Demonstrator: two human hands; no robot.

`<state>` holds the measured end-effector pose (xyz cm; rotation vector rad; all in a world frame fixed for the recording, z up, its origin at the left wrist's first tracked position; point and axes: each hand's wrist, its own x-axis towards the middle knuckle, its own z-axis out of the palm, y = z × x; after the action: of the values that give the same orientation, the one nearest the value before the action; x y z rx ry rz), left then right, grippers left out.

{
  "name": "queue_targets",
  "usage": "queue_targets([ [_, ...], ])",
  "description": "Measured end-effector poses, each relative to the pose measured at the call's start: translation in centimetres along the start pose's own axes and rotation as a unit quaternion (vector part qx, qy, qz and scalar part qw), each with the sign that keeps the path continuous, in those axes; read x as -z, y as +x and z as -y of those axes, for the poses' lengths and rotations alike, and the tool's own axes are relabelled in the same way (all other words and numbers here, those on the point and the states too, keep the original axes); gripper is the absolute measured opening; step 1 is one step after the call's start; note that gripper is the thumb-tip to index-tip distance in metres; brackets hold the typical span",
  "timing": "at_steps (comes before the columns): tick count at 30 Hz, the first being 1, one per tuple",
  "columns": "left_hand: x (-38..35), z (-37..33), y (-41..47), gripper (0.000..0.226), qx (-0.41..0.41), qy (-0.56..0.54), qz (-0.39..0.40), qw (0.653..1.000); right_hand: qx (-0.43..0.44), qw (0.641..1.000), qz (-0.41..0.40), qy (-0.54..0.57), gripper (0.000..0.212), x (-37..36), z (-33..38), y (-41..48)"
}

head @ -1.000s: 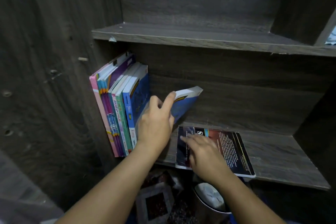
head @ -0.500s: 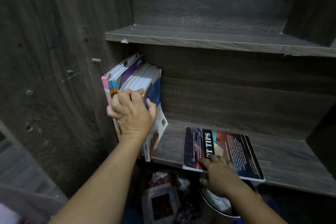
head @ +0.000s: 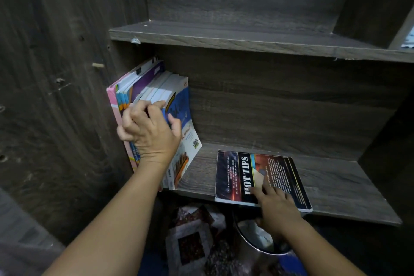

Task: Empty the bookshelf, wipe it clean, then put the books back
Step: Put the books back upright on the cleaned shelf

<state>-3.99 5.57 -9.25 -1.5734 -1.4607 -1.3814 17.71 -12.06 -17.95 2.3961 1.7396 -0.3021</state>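
A row of upright books (head: 147,87) leans against the left wall of the dark wooden bookshelf (head: 336,181). My left hand (head: 150,130) grips the front edges of these books, fingers curled over their spines and thumb on the blue and white outermost book (head: 186,136). A dark "HOT TIPS" book (head: 277,172) lies flat on the lower shelf, overhanging its front edge. My right hand (head: 275,208) rests on this book's near edge with fingers spread on the cover; whether the thumb is under it I cannot tell.
The upper shelf board (head: 246,40) carries nothing in view. Below the lower shelf stand a round metal bin (head: 253,240) with crumpled paper and a patterned bag or box (head: 190,242). The cabinet's side panel (head: 56,96) closes off the left.
The tilted blue and white book has been stood up against the row, and my left hand now clasps the row's front. My right hand slid back to the flat book's near edge.
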Motion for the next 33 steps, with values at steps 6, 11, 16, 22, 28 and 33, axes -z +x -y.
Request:
queue_targets([
  [6, 1.2, -1.5, -1.2, 0.039, -0.095, -0.056, -0.01, 0.994, -0.074, 0.997, 0.005, -0.003, 0.084, 0.3, -1.7, 0.9],
  [11, 1.4, -3.8, -3.6, 0.038, -0.18, -0.104, 0.076, 0.975, -0.163, 0.986, 0.021, -0.003, 0.07, 0.8, -2.8, 1.2],
  [16, 1.6, -5.4, -5.9, 0.045, -0.241, -0.118, 0.23, 0.935, -0.169, 0.979, 0.073, 0.084, 0.091, 0.4, -3.9, 1.1],
  [22, 1.6, -6.1, -7.7, 0.045, -0.296, -0.133, 0.326, 0.888, -0.028, 0.999, -0.034, 0.028, 0.072, -1.3, -2.6, 1.3],
  [28, 1.6, -6.1, -7.4, 0.042, -0.286, -0.142, 0.356, 0.878, 0.022, 0.997, -0.076, 0.011, 0.057, -0.2, -1.6, 0.8],
  [33, 1.4, -5.8, -7.1, 0.07, -0.328, -0.179, 0.511, 0.774, 0.041, 0.991, -0.127, 0.025, 0.053, 0.5, -1.4, 0.2],
])
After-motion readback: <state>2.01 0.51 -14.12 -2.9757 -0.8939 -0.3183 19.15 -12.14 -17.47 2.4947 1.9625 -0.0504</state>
